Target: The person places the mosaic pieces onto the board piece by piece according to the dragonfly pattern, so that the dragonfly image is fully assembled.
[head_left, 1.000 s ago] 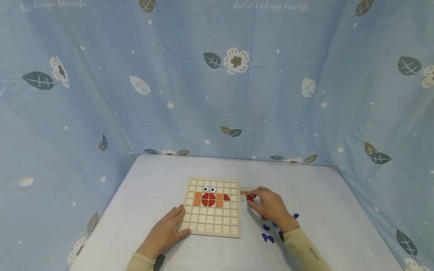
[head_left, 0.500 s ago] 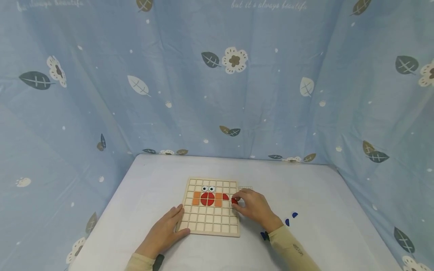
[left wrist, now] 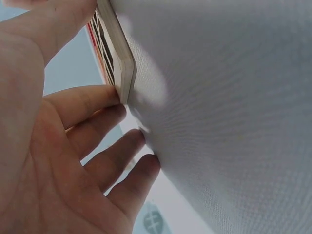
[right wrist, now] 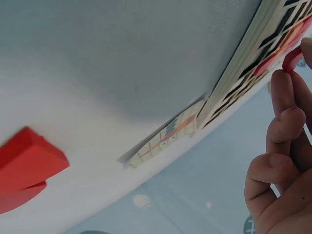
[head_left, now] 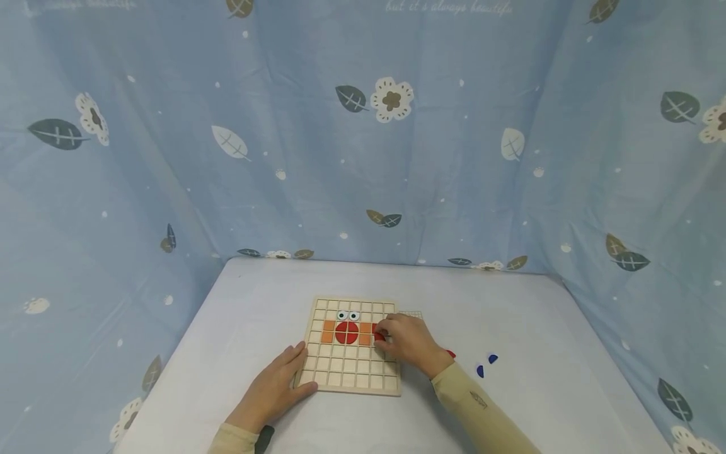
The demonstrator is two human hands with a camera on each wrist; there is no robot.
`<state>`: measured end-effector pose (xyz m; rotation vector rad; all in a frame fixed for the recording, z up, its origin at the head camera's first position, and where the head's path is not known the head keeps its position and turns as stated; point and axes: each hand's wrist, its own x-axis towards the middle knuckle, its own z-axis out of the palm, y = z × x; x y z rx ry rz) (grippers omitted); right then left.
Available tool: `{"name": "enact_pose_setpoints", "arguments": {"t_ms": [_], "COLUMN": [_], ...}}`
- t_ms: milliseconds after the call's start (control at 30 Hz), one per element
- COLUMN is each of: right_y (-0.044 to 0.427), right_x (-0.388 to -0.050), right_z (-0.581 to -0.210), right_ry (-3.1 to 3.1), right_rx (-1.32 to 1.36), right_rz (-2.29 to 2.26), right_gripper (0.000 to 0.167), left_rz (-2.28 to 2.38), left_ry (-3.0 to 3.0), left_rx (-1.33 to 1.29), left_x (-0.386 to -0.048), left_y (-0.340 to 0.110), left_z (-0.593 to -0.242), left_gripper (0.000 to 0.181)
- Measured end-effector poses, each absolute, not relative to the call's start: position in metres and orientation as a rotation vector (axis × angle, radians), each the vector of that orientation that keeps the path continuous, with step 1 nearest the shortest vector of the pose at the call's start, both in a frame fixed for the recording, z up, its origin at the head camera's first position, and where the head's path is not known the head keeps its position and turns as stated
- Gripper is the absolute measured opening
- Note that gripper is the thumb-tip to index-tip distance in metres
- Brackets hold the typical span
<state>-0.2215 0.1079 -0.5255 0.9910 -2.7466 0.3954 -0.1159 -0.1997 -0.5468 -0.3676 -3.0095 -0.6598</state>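
Observation:
A wooden grid board [head_left: 346, 380] lies on the table. Two eye pieces [head_left: 348, 315] sit in it above a red circle [head_left: 347, 333] made of quarter pieces, flanked by orange pieces [head_left: 328, 331]. My left hand [head_left: 271, 388] rests at the board's near left corner, fingers along the left side and thumb by the front edge. Over the board's right part, my right hand [head_left: 409, 340] pinches a small red curved piece [right wrist: 292, 59] between thumb and fingertips. Another red piece [head_left: 375, 327] sits beside the right orange piece, partly hidden by the fingers.
A small printed grid card [right wrist: 170, 136] lies against the board's right side, mostly behind my right hand in the head view. Blue half-round pieces [head_left: 492, 359] and red pieces [right wrist: 34, 158] lie to the right. A blue patterned curtain [head_left: 317, 157] surrounds the table.
My right hand has carried the red piece leftward, from over the card to the board's right part, below the other red piece. My left hand has stayed at the corner.

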Motion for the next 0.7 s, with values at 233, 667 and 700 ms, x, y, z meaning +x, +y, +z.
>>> {"name": "enact_pose_setpoints", "arguments": {"t_ms": [233, 667, 700], "right_y": [0.103, 0.1006, 0.1006], "right_x": [-0.2276, -0.2284, -0.2283], "right_z": [-0.5281, -0.5285, -0.5285], "right_ry": [-2.795, -2.875, -2.874], "right_rx": [1.01, 0.998, 1.0], "right_rz": [0.387, 0.402, 0.407], "right_gripper": [0.02, 0.017, 0.016], "left_rz": [-0.668, -0.674, -0.673], "left_ry": [-2.999, -3.001, -3.001], "left_rx": [-0.386, -0.378, -0.375], "left_x": [-0.1169, -0.1181, -0.1177], "left_y": [-0.2002, -0.2003, -0.2003], "left_z": [-0.548, -0.5509, -0.5506], "left_gripper": [0.079, 0.079, 0.079]}}
